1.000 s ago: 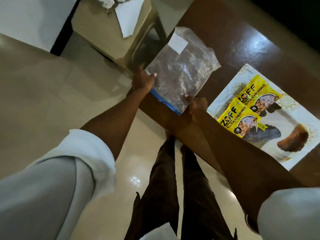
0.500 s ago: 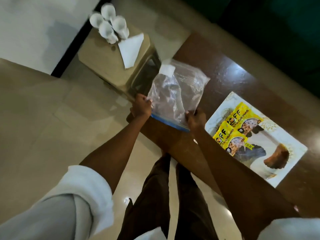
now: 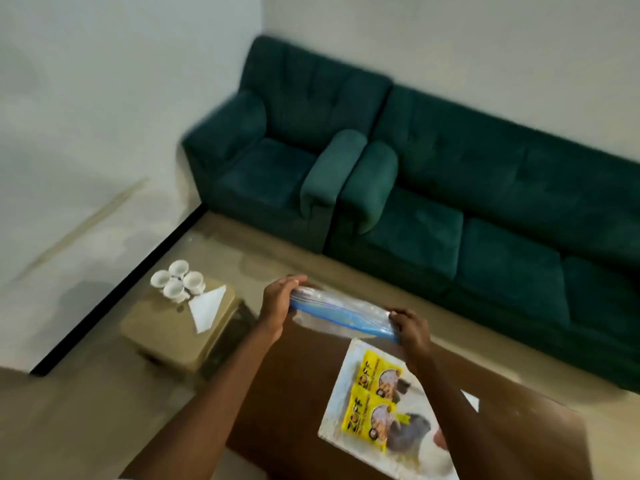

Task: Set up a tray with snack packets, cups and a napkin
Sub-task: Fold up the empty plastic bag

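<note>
A clear zip bag with a blue seal strip hangs in the air above the dark brown table. My left hand grips its left end and my right hand grips its right end. Below my right arm, a white patterned tray lies on the table with two yellow snack packets on it. Several white cups stand on a low tan stool at the left, with a folded white napkin beside them.
A dark green armchair and a matching sofa stand against the wall behind the table. Beige tiled floor surrounds the stool. A black skirting strip runs along the left wall.
Both hands have lifted the zip bag off the table, held level between them. The view has tilted up, bringing the sofa and wall into sight.
</note>
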Tool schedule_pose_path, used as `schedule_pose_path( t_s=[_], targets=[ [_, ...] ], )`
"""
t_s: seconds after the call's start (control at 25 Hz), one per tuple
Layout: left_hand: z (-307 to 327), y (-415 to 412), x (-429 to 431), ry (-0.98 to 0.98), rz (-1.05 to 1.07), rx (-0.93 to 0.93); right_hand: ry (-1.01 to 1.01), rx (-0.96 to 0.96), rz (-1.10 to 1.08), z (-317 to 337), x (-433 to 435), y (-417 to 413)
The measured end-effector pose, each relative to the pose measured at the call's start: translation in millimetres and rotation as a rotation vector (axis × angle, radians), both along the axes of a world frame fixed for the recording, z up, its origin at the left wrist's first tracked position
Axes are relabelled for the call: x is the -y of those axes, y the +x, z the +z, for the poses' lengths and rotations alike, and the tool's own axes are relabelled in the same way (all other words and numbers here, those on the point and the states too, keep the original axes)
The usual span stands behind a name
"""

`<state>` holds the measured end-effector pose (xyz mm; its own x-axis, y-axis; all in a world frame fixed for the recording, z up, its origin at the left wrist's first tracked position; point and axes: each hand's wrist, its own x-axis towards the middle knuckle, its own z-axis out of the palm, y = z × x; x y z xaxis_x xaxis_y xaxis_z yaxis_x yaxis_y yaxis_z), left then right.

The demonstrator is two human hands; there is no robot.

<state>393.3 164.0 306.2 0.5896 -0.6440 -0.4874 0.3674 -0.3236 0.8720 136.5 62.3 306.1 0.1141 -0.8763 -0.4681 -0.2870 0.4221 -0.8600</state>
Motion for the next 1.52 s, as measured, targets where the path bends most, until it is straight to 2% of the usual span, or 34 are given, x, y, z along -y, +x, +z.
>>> schedule_pose_path(
  t_s=[0.12,0.28,0.4,0.48,0.6,0.68,0.76,0.84,0.96,1.08,1.24,1.52],
  targets=[
    [66,-32,25,-0.141,-0.101,0.02,0.015,0.079,0.049,66,27,-64],
    [134,-65,44,-0.265,-0.309,-0.045,-0.268,0.036,0.177,133,34,-136],
    [200,-93,62,-0.352,-0.424,-0.2,-0.434,0.099,0.065,187,32,-163],
    [244,-120,65,-0.416,-0.437,-0.216,-0.508,0.218,0.002,227,27,-177],
    [286,-166,63,-0.526,-0.313,-0.072,-0.632,0.347,-0.157,276,19,-201],
    [303,-205,52,-0.468,-0.281,0.165,-0.713,0.42,-0.222,305,10,-228],
    [312,-244,37,-0.366,-0.399,0.324,-0.737,0.519,-0.23,329,-1,-255],
    [316,-277,23,-0.347,-0.549,0.312,-0.734,0.607,-0.224,346,-12,-275],
    [320,-311,8,-0.443,-0.603,0.209,-0.719,0.675,-0.215,366,-25,-297],
    [331,-331,-7,-0.56,-0.698,0.144,-0.751,0.649,-0.223,379,-39,-311],
    [359,-336,-13,-0.595,-0.509,0.164,-0.774,0.622,-0.29,400,-49,-311],
    [397,-309,-20,-0.664,-0.436,0.09,-0.863,0.324,-0.329,401,-77,-260]
  ],
)
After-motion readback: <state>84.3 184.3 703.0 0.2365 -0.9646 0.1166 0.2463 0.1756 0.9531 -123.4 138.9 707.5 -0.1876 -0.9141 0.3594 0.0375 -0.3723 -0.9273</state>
